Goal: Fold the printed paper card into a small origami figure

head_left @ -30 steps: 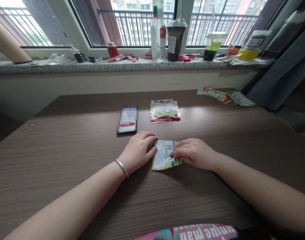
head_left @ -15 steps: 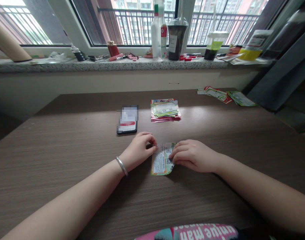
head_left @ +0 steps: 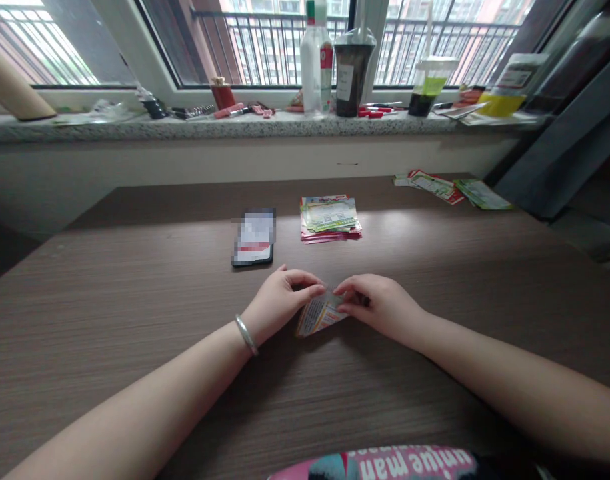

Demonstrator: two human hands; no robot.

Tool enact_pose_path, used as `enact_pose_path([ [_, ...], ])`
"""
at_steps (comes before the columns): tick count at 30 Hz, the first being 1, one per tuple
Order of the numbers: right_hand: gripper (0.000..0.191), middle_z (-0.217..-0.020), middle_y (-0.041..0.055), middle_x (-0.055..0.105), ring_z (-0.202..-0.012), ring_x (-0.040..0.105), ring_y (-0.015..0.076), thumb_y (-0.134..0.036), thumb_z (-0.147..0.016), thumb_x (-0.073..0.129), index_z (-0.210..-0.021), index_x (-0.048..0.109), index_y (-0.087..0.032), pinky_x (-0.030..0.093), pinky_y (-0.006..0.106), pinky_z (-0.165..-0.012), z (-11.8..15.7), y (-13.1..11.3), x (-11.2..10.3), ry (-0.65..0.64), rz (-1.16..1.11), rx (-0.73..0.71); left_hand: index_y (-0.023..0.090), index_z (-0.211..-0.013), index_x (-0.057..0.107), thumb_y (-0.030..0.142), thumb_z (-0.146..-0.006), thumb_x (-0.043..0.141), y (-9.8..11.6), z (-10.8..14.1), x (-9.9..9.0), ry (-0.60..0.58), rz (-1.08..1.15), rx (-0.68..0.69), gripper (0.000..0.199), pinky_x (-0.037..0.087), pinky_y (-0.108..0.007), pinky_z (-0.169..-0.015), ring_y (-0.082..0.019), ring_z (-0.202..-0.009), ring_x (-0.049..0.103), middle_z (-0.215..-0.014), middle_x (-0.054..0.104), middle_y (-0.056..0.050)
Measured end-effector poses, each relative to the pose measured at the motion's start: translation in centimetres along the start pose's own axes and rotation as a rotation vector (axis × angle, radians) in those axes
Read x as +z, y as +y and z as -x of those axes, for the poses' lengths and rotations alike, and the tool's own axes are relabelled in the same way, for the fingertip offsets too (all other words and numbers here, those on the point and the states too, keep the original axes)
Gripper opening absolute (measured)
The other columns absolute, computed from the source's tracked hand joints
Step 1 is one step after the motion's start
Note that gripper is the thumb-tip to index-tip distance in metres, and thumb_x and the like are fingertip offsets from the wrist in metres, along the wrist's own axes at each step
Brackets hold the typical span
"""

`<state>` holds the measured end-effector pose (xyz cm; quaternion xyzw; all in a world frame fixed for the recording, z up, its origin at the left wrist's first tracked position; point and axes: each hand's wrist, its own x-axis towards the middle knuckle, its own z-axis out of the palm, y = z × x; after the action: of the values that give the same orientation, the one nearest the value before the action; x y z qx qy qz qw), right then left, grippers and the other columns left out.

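Note:
A small flat printed wrapper [head_left: 319, 316], white with orange and green print, lies folded at a slant on the table in front of me. My left hand [head_left: 285, 297] pinches its upper edge between thumb and forefinger, and a silver bangle [head_left: 245, 335] circles that wrist. On the other side, my right hand [head_left: 377, 303] has its thumb and fingertips closed on the wrapper's right part. The fingertips of both hands nearly meet and hide its upper corner.
A phone [head_left: 255, 238] lies beyond my left hand, and a stack of wrappers [head_left: 331, 217] beside it. More wrappers [head_left: 435, 185] lie at the far right of the table [head_left: 135, 280]. Bottles [head_left: 311, 73], cups [head_left: 352, 77] and pens crowd the stone windowsill [head_left: 265, 128].
The wrapper, flat half a second ago, is now folded over diagonally. My right hand has turned and lifted its fingers to the top; my left hand has shifted slightly right.

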<state>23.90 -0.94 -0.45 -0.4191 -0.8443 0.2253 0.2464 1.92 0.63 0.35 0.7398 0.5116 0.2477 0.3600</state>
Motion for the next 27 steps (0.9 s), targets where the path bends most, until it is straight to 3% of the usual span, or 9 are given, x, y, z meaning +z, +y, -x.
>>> enact_pose_path([
  [11, 0.013, -0.087, 0.0016, 0.07, -0.078, 0.06, 0.0151, -0.029, -0.087, 0.061, -0.097, 0.067, -0.023, 0.044, 0.026, -0.069, -0.2, 0.1, 0.0, 0.078, 0.15, -0.129, 0.022, -0.083, 0.07, 0.041, -0.08, 0.059, 0.2, 0.4, 0.4, -0.001, -0.005, 0.004, 0.022, 0.006, -0.054, -0.117, -0.019, -0.082, 0.067, -0.086, 0.075, 0.0],
  [15, 0.014, -0.087, 0.0021, 0.07, -0.081, 0.058, 0.0162, -0.03, -0.088, 0.06, -0.096, 0.068, -0.022, 0.043, 0.028, -0.071, -0.2, 0.2, 0.0, 0.1, 0.181, -0.184, 0.021, -0.098, 0.058, 0.033, -0.078, 0.064, 0.0, 0.7, 0.8, 0.106, 0.086, 0.032, 0.024, 0.022, -0.051, -0.114, -0.017, -0.079, 0.068, -0.082, 0.074, 0.001],
  [20, 0.013, -0.085, 0.0022, 0.07, -0.08, 0.057, 0.0167, -0.03, -0.088, 0.06, -0.095, 0.066, -0.022, 0.042, 0.028, -0.072, -0.3, 0.3, 0.0, 0.122, 0.211, -0.177, 0.022, -0.082, 0.057, 0.034, -0.081, 0.062, 0.6, 1.3, 0.9, 0.156, -0.12, 0.123, 0.013, 0.017, -0.05, -0.116, -0.014, -0.073, 0.066, -0.075, 0.071, 0.006],
  [27, 0.011, -0.086, 0.002, 0.07, -0.082, 0.058, 0.0169, -0.031, -0.087, 0.061, -0.091, 0.065, -0.022, 0.043, 0.029, -0.073, -0.2, 0.2, 0.1, 0.138, 0.193, -0.141, 0.022, -0.077, 0.063, 0.036, -0.081, 0.061, 0.9, 1.2, 1.0, 0.124, -0.117, 0.118, 0.015, 0.024, -0.045, -0.113, -0.014, -0.074, 0.063, -0.076, 0.069, 0.005],
])
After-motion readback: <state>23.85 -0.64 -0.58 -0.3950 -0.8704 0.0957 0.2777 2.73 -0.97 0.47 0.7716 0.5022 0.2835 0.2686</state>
